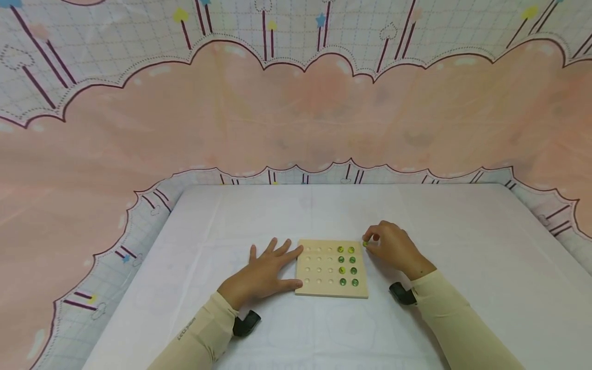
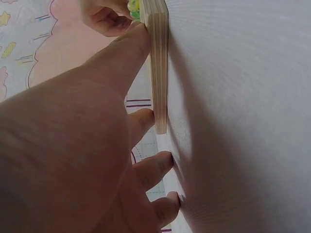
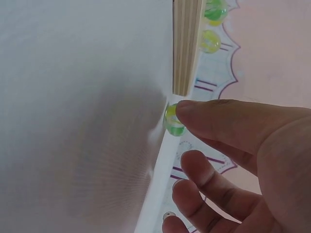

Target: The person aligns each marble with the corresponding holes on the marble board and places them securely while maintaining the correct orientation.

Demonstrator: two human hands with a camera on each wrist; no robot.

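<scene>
A square wooden board (image 1: 319, 292) with rows of round dimples lies flat on the table. Green and yellow-green glass marbles (image 1: 353, 271) fill its two right-hand columns; the dimples farther left hold none. Spread fingers mark my left hand (image 1: 261, 275), whose thumb and index fingertip touch the board's left edge. In the left wrist view, the thumb (image 2: 133, 43) presses that wooden edge. Just off the board's far right corner, my right hand (image 1: 393, 246) pinches a clear marble (image 3: 175, 121) with yellow and green swirls, down at the table surface. Its thumb covers part of that marble.
A white cloth covers the table (image 1: 462, 226). Behind it hangs a patterned curtain (image 1: 296, 118) in peach and white. A dark wrist camera (image 1: 402, 294) sits under the right sleeve, another camera (image 1: 247, 324) under the left.
</scene>
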